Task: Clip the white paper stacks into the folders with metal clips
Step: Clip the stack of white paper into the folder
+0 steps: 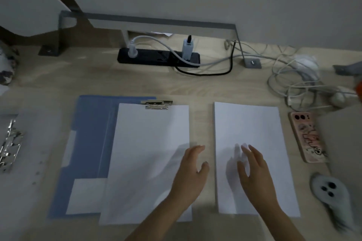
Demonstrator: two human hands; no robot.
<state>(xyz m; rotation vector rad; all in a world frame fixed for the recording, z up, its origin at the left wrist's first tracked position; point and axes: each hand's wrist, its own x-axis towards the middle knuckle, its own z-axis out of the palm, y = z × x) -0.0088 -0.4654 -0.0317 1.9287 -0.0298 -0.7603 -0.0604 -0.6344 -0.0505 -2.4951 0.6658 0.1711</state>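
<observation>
An open blue folder (pixel 88 133) lies on the desk left of centre. On its right half sits a white paper stack (pixel 148 152) under a metal clip (pixel 156 103) at its top edge. A second white paper stack (pixel 252 133) lies loose on the desk to the right. My left hand (pixel 191 174) hovers with relaxed fingers over the gap between the two stacks, holding nothing. My right hand (pixel 254 172) is spread above the lower part of the loose stack, fingers straight, casting a shadow on it.
A translucent binder with a metal ring mechanism (pixel 9 146) lies at the far left. A phone (pixel 307 137) and a grey soft toy (pixel 331 191) sit at the right. A black power strip (pixel 158 57) and tangled white cables (pixel 293 80) occupy the back.
</observation>
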